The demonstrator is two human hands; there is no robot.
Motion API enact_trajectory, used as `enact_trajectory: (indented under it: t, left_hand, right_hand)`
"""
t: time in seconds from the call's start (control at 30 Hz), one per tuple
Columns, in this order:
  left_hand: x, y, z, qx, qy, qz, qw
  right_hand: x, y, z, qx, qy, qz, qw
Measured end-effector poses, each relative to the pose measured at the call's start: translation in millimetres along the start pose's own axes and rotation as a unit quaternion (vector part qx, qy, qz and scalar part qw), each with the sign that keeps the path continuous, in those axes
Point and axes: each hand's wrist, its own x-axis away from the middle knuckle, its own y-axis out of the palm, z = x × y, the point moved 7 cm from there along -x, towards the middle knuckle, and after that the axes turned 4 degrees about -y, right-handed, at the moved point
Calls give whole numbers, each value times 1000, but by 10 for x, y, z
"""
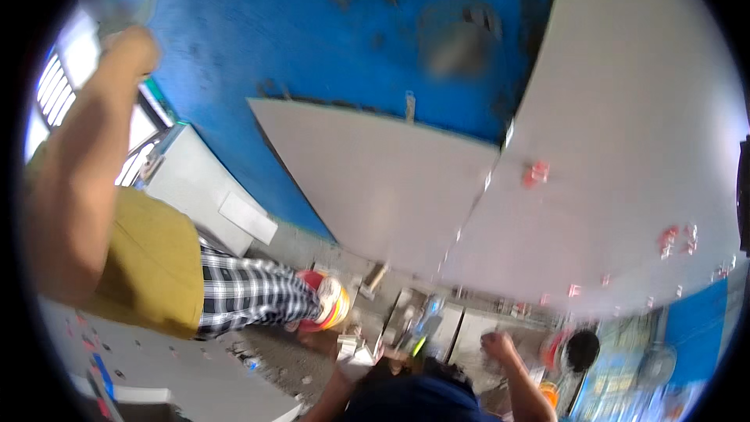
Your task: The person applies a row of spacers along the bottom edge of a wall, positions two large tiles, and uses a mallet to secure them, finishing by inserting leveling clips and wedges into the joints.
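Observation:
My left hand (pixel 353 369), low in the view, is closed around several small white pieces (pixel 355 349) that stick up from it; blur hides their exact kind. To the right, my right hand (pixel 498 346) hangs with its fingers curled, and whatever may be in it is hidden. Neither hand touches the wall. Ahead, large light-grey tiles (pixel 383 180) cover part of a blue wall (pixel 234 39). Red clips (pixel 536 174) sit on the face and lower part of the big right-hand tile (pixel 625 125). A white clip (pixel 410 107) stands on the smaller tile's top edge.
At the left a co-worker in an olive shirt (pixel 156 266) and checked trousers raises an arm (pixel 86 164) to the wall. A paint bucket (pixel 332 301), a hammer-like tool (pixel 373 281) and a black-mouthed bucket (pixel 582 350) stand or lie below. Grey mortar (pixel 461 39) marks the wall.

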Motion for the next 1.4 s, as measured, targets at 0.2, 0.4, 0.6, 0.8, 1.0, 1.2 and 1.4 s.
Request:
enact_trajectory:
  t: [0.2, 0.4, 0.6, 0.8, 1.0, 1.2, 1.4]
  left_hand:
    - [441, -39, 791, -141, -84, 81, 983]
    - [367, -471, 1253, -176, -164, 173, 955]
    - [348, -809, 1334, -217, -250, 242, 912]
    - [158, -1308, 1582, -200, -336, 292, 873]
    - [-572, -1826, 1909, -246, -361, 333, 835]
    - [-1479, -2783, 2758, -432, -311, 321, 783]
    - [-2416, -3920, 3248, -364, -334, 329, 804]
  right_hand:
    - [674, 1201, -738, -236, 162, 71, 956]
    - [1133, 2424, -1571, -48, 194, 35, 979]
    - [1191, 2688, -1883, -157, 209, 55, 964]
    - [1233, 2998, -1758, -265, 203, 88, 939]
    - [1111, 3474, -1210, -278, 248, 62, 926]
    - [500, 3588, -655, -299, 253, 46, 919]
    - [-430, 3678, -154, -297, 232, 43, 925]
